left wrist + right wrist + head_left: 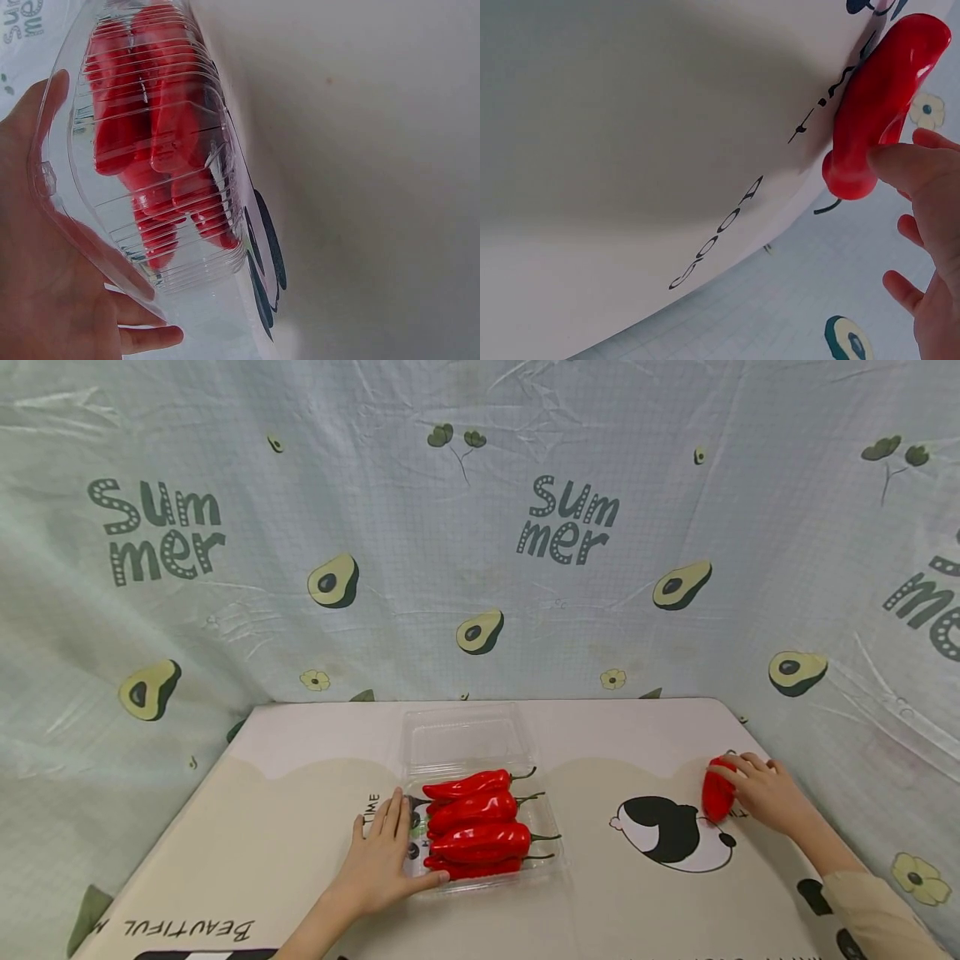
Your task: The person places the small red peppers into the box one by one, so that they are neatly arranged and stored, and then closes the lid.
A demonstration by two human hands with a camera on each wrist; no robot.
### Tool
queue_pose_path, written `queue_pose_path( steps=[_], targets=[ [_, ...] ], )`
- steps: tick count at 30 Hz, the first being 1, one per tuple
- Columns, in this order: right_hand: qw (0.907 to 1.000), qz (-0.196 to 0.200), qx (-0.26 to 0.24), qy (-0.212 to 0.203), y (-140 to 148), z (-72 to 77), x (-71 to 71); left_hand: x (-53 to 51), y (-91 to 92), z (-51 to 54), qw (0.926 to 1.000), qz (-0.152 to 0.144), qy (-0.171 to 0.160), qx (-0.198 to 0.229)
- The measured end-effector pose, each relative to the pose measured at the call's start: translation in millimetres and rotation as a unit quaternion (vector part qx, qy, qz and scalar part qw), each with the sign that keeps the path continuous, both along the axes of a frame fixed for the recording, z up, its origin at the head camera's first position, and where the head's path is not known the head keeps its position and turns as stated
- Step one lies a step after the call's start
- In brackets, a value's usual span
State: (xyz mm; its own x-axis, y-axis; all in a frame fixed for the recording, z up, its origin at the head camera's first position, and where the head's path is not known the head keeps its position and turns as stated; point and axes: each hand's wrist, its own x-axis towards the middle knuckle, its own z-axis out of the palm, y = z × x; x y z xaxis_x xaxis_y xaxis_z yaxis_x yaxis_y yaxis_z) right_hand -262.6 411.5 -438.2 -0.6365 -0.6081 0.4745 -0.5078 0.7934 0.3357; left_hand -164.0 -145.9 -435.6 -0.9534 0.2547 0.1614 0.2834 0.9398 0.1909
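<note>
A clear plastic clamshell box [546, 818] lies on the table with its lid [465, 731] folded back. Several glossy red peppers [482, 842] lie side by side in it, dark stems to the right. My left hand [375, 868] rests against the box's left side, fingers straight and thumb at the near left corner; the left wrist view has the hand [52, 277] along the ribbed box's rim. Far to the right, my right hand [772, 797] holds a red pepper [717, 792] between thumb and fingers. The right wrist view shows the thumb against this pepper [877, 97], its stem pointing down.
A cream tablecloth [285, 835] with a cartoon dog face [678, 835] and lettering covers the table. Hanging sheets [405, 527] printed with avocados enclose the back and both sides, and the right one stands close to my right hand.
</note>
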Motion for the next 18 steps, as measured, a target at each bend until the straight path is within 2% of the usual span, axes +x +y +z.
queue_pose_path(
  steps=[4,10,18],
  targets=[
    [1.0000,-0.003,0.008,0.005,0.4,0.9,-0.9,0.2,0.1,0.3,1.0000,-0.001,0.000,-0.001],
    [0.9994,-0.018,0.026,-0.011,1.4,-0.1,-0.4,0.7,-0.1,-0.2,1.0000,-0.001,-0.001,0.001],
    [0.9993,-0.018,0.026,-0.020,1.4,0.3,-1.9,0.6,-0.5,0.0,1.0000,-0.003,-0.004,0.003]
  ],
)
